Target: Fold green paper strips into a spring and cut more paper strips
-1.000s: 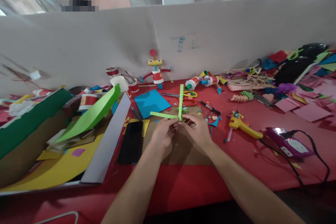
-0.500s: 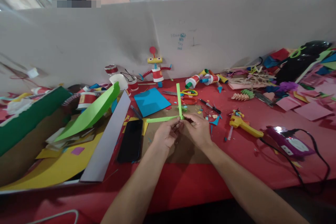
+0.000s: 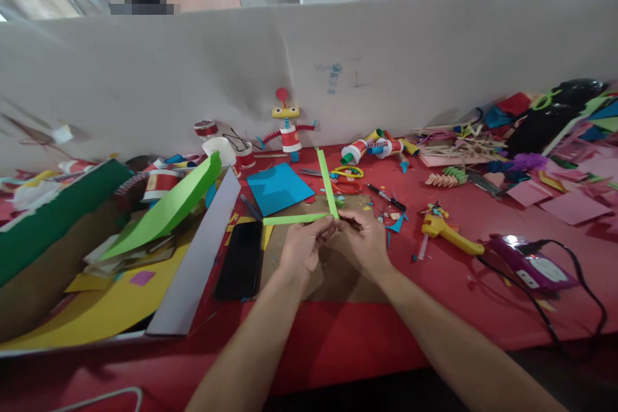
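Over a brown cardboard sheet (image 3: pixel 333 280) on the red table, my left hand (image 3: pixel 302 248) and my right hand (image 3: pixel 364 238) meet, pinching the joined ends of two light green paper strips. One green strip (image 3: pixel 292 219) runs left from my fingers. The other green strip (image 3: pixel 327 181) points away toward the wall. The joint between them is hidden by my fingertips.
A black phone (image 3: pixel 240 259) lies left of my hands, a blue paper (image 3: pixel 279 187) and yellow-handled scissors (image 3: pixel 348 172) behind them. A yellow glue gun (image 3: pixel 447 230) and a purple device with a cable (image 3: pixel 528 264) sit right. An open box (image 3: pixel 62 251) of coloured paper fills the left.
The strip pointing away has tilted from upright to leaning left. The strip running left has dropped lower and flatter. My hands stay together over the cardboard.
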The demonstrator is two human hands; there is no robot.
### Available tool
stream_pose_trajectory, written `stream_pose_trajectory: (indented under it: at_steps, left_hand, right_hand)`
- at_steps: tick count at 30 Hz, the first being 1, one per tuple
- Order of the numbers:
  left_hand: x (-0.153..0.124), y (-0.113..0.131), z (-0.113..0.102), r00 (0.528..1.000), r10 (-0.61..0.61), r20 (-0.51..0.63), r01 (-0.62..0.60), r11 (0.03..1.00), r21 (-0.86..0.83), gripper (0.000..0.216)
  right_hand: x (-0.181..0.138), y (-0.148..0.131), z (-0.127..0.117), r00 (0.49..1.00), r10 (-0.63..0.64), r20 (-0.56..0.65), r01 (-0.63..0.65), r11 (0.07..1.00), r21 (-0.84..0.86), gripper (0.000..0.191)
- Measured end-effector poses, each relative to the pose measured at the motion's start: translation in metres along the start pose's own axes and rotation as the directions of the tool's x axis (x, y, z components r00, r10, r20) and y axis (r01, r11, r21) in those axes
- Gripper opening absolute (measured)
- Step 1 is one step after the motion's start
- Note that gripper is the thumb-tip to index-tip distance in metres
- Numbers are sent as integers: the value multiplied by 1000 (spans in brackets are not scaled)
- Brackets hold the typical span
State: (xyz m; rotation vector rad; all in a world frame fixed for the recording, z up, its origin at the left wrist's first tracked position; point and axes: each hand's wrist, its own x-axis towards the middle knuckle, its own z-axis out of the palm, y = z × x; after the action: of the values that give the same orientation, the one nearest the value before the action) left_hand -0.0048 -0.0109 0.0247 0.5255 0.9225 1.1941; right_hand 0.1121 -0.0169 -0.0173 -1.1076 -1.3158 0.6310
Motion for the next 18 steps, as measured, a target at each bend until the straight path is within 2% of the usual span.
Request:
stream_pose_trajectory:
  at_steps: [3, 6, 10, 15, 18]
  left_hand:
    - [-1, 1, 2, 996, 72, -51, -73, 997, -3, 16]
    - [-1, 0, 1, 990, 135, -33, -134, 991, 21, 18]
    - [4, -6, -4, 988, 152, 27, -154, 986, 68, 15]
    - [7, -10, -6, 977, 211, 36, -214, 961, 174, 12]
    - [5, -6, -6, 982, 184, 50, -191, 956, 221, 11]
  right_hand:
    - [1, -4, 2, 996, 87, 25, -89, 994, 70, 23]
    - [3, -9, 1, 985, 159, 61, -165, 981, 104, 23]
    - [5, -8, 0, 973, 217, 79, -228, 957, 180, 21]
    - [5, -6, 2, 940, 323, 108, -340, 901, 270, 21]
    - [7, -9, 2, 928, 354, 118, -373, 882, 288, 18]
